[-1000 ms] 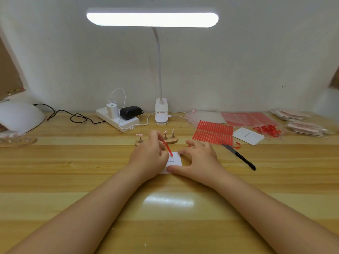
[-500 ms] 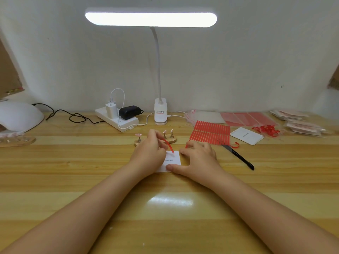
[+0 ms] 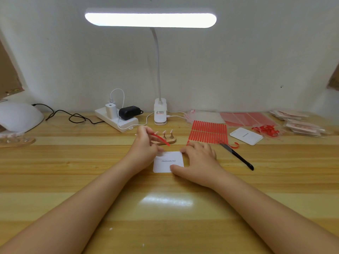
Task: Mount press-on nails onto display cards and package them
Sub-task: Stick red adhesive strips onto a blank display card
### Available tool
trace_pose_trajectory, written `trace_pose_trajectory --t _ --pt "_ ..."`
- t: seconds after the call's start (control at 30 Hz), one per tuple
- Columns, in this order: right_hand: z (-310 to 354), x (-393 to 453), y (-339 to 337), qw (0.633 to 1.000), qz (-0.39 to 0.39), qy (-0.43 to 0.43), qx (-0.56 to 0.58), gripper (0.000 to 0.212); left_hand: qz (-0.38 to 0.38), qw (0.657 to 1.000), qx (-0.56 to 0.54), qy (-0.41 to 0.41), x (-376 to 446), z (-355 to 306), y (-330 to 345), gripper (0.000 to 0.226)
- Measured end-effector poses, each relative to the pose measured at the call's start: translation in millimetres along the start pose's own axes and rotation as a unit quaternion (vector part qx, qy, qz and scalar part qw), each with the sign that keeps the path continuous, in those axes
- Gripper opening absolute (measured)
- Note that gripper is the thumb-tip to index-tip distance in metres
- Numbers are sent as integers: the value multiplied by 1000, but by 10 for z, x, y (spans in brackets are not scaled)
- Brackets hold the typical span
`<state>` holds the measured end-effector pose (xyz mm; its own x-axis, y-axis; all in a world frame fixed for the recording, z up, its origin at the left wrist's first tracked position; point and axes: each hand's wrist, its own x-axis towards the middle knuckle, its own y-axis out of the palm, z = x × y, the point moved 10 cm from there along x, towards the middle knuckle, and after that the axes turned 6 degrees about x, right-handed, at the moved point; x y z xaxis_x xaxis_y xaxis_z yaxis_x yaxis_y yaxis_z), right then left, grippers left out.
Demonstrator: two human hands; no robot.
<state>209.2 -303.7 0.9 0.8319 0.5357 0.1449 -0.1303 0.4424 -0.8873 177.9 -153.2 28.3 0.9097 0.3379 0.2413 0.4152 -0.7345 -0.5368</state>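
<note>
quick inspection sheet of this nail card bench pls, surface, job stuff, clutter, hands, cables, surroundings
Surface: wooden desk, lamp glare near the front.
Job's things: white display card flat between the hands; red strip sheet behind the right hand; nail stand with nails; spare card; clear bags; packed sets.
Clutter: black tool; peeled red backings.
Grippers: left hand pinches a red strip above the card; right hand presses the card down.
Cables: black cord, white cable, at the power strip.
Surroundings: desk lamp, white nail lamp, white wall.
</note>
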Motion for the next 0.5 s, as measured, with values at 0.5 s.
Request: trace_pose_trajectory --t 0.5 --pt "-13 11 39 999 40 22 18 87 -38 979 -153 -128 72 199 -30 41"
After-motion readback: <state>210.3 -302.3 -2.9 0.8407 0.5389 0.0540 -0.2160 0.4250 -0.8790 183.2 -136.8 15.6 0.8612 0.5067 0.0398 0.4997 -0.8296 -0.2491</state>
